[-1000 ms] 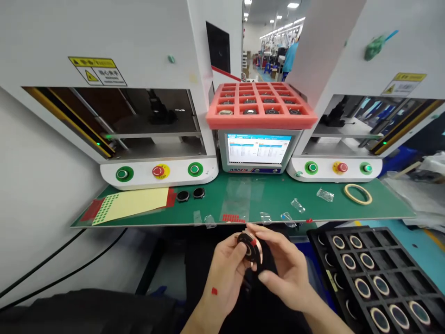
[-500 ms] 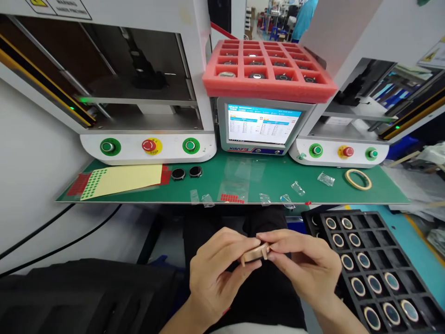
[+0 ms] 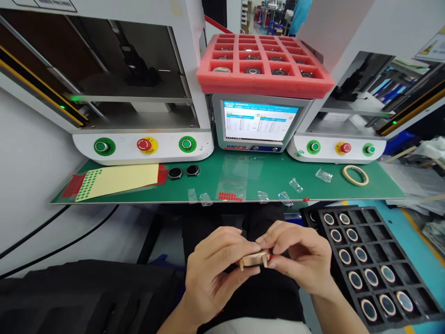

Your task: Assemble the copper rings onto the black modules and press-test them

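Note:
A gold watch case (image 3: 253, 260) with lugs is held edge-on above the person's lap. My left hand (image 3: 219, 264) grips its left side between thumb and fingers. At the case's right end, my right hand (image 3: 302, 255) touches it with thumb and fingertips pinched; a small red bit shows there between the fingers. On the green bench (image 3: 264, 171), two dark round watch pieces (image 3: 175, 173) lie beside a yellow sheet (image 3: 118, 181) with green dots.
A black tray (image 3: 392, 246) of round gold-rimmed pieces stands at the right. Behind are two white press machines, a monitor (image 3: 260, 121) and a pink foam tray (image 3: 264, 83). Clear film scraps (image 3: 296, 185) and a tape roll (image 3: 355, 175) lie on the bench.
The watch case has turned slightly between my hands. My right fingers have shifted and arched higher, and red now shows at the case's right end. The camera view has moved a little.

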`<state>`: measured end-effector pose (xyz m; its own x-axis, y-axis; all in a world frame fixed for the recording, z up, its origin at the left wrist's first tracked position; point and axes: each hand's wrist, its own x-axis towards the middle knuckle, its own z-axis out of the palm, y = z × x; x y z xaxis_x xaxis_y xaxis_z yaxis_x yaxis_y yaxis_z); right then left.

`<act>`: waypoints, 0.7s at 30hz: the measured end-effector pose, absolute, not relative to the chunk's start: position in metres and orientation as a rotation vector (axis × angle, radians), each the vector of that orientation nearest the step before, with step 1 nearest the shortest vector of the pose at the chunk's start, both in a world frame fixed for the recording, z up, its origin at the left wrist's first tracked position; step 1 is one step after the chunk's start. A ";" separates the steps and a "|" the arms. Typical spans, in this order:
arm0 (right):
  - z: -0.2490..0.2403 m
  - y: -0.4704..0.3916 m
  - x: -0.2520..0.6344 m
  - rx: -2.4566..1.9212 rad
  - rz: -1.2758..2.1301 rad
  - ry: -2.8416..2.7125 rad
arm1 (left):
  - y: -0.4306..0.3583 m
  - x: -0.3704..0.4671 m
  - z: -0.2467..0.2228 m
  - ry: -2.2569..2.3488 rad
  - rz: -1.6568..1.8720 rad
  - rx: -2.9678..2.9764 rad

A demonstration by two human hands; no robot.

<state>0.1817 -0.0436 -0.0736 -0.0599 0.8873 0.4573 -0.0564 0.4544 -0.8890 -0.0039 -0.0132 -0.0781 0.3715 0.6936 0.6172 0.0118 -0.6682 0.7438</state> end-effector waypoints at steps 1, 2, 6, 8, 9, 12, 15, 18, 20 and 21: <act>-0.075 -0.045 0.180 -0.794 0.881 -1.409 | -0.013 -0.004 -0.078 0.606 1.338 1.979; -0.076 -0.046 0.179 -0.799 0.834 -1.411 | -0.013 -0.003 -0.078 0.604 1.349 1.979; -0.076 -0.050 0.178 -0.784 0.669 -1.474 | -0.012 -0.004 -0.078 0.614 1.348 1.982; -0.074 -0.051 0.178 -0.781 0.662 -1.488 | -0.012 -0.004 -0.079 0.606 1.330 1.979; -0.074 -0.051 0.179 -0.787 0.660 -1.499 | -0.013 -0.004 -0.079 0.604 1.323 1.975; -0.073 -0.051 0.180 -0.845 0.613 -1.544 | -0.016 -0.002 -0.080 0.658 1.311 1.957; -0.074 -0.052 0.180 -0.951 0.418 -1.615 | -0.017 0.003 -0.078 0.815 1.353 1.929; -0.079 -0.057 0.178 -1.081 0.270 -1.550 | -0.014 0.008 -0.078 1.068 1.519 1.761; -0.081 -0.060 0.173 -1.123 0.415 -1.410 | -0.011 0.011 -0.079 1.196 1.614 1.635; -0.081 -0.062 0.170 -1.113 0.564 -1.349 | -0.010 0.012 -0.080 1.224 1.627 1.617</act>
